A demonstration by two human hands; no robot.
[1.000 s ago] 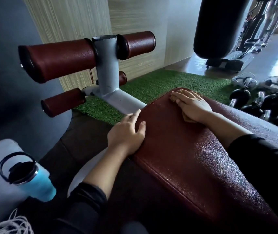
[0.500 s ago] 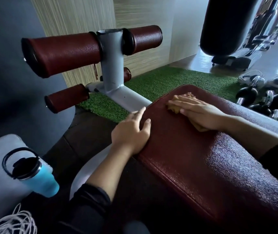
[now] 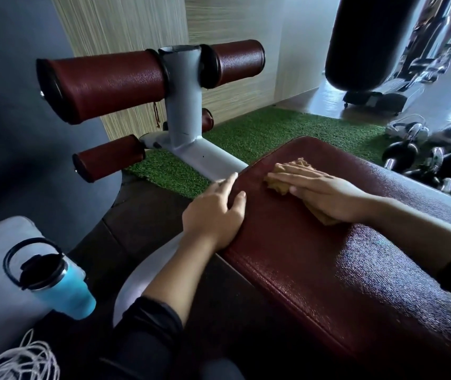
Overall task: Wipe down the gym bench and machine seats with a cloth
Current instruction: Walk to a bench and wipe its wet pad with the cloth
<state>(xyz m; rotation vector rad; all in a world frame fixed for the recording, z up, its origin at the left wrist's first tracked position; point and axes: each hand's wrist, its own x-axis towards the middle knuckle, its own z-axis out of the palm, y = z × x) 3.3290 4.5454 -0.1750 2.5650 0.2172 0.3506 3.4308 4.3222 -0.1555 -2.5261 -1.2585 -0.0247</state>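
A dark red padded bench [image 3: 328,270] runs from the lower right up to the middle of the view. My right hand [image 3: 325,193] lies flat, fingers straight, on a tan cloth [image 3: 282,182] and presses it onto the pad near its far end. The cloth sticks out past my fingertips and under my palm. My left hand [image 3: 216,212] rests on the pad's left edge with fingers relaxed and the thumb on top of the pad. It holds nothing.
Red leg rollers [image 3: 103,83] on a grey post [image 3: 183,100] stand beyond the bench on green turf [image 3: 273,130]. A blue bottle [image 3: 54,283] stands at the lower left on a grey seat. Dumbbells [image 3: 432,160] lie at the right, a black punching bag [image 3: 369,39] hangs behind.
My right hand has slid the cloth leftward and toward me across the pad's far end. My left hand has stayed on the pad's edge.
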